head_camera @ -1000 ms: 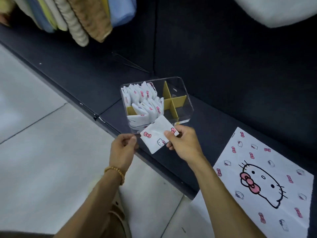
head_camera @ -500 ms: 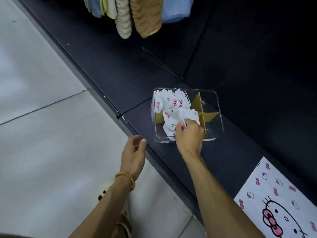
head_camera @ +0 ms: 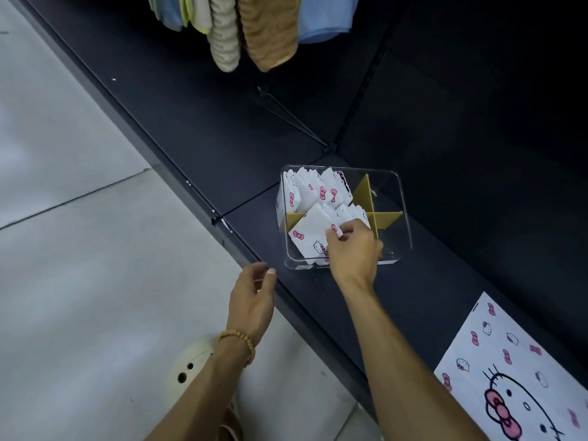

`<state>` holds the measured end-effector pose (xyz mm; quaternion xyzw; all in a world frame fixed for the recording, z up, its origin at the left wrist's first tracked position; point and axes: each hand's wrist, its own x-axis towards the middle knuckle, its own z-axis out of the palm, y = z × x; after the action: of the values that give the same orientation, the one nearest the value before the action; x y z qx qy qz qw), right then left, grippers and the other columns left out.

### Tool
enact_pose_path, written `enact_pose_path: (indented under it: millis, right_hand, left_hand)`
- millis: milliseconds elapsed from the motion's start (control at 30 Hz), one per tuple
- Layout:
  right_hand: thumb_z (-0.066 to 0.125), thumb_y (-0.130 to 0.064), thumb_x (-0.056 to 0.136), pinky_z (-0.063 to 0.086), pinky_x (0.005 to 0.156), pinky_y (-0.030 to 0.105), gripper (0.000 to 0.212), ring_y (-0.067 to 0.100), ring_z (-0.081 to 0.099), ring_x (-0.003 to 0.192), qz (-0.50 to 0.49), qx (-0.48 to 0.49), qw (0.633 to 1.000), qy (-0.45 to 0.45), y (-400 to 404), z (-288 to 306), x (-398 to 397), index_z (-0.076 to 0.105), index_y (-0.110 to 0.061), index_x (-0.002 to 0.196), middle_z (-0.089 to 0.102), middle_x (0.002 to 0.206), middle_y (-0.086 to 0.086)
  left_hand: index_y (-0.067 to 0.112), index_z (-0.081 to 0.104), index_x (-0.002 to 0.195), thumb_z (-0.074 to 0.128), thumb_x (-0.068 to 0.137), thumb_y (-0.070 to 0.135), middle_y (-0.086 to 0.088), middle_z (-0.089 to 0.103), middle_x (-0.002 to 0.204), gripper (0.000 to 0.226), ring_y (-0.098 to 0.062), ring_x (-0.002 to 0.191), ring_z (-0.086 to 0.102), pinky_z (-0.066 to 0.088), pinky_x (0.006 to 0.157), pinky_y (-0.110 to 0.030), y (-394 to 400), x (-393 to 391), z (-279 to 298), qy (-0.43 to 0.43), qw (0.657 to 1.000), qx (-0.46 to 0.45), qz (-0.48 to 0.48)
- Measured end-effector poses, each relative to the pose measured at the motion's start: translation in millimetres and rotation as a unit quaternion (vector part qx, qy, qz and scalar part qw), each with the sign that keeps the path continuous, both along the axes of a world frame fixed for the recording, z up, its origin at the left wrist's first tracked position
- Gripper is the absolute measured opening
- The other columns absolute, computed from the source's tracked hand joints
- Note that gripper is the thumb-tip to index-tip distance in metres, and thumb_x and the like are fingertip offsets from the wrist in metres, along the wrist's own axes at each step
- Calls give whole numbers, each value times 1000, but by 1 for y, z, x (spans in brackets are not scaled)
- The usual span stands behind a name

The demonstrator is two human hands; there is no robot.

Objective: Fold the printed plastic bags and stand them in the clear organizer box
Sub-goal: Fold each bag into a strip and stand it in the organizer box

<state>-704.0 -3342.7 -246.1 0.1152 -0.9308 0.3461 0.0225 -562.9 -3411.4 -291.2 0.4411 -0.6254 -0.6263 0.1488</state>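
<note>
Dark shelf boards (head_camera: pixel 197 128) run from 11 o'clock down to 5 o'clock, with pale floor tiles (head_camera: pixel 63 249) on the 9 o'clock side. Up at 12 o'clock some soft cloths (head_camera: pixel 248 30) hang down (blue, tan and cream ones).

Near the middle sits the clear organizer box (head_camera: pixel 399 198) on the shelf. Yellow dividers (head_camera: pixel 366 192) cut it into four parts. The two parts on its 9 o'clock side are full of folded bags (head_camera: pixel 321 190) standing up, white with pink bows. The two parts on its 3 o'clock side hold no bags that I can see.

The right hand (head_camera: pixel 353 249) reaches into the near part at the box's 7 o'clock corner. Its fingers are curled and pinch the top corner of one folded bag (head_camera: pixel 307 238), which stands tilted in that part, touching the others.

The left hand (head_camera: pixel 253 300) hangs at 7 o'clock from the box, just past the shelf edge. Its fingers are loosely bent and apart, holding nothing. A bead bracelet (head_camera: pixel 240 340) is on that wrist.

At 4 o'clock a flat bag (head_camera: pixel 521 370) lies spread on the shelf, well apart from the box.
</note>
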Motion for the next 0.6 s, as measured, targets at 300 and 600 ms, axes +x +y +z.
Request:
enact_pose_path:
  millis: [300,600]
  right_hand:
    - [69,-18,86,38,59,25,15,16,51,57,-24,-15,998,60,-10,-18,6,57,-14,79,57,62,-3]
    - [74,-40,81,47,65,26,25,12,61,77,-18,-55,998,24,14,-6,21,65,-19,92,67,86,-6]
  left_hand:
    - [16,52,127,47,100,29,3,56,118,30,-13,104,53,40,86,-23,0,2,-9,-20,1000,-9,-12]
    - [17,54,123,48,100,27,5,57,114,27,-12,101,54,39,84,-22,22,6,-5,-15,999,-15,-40]
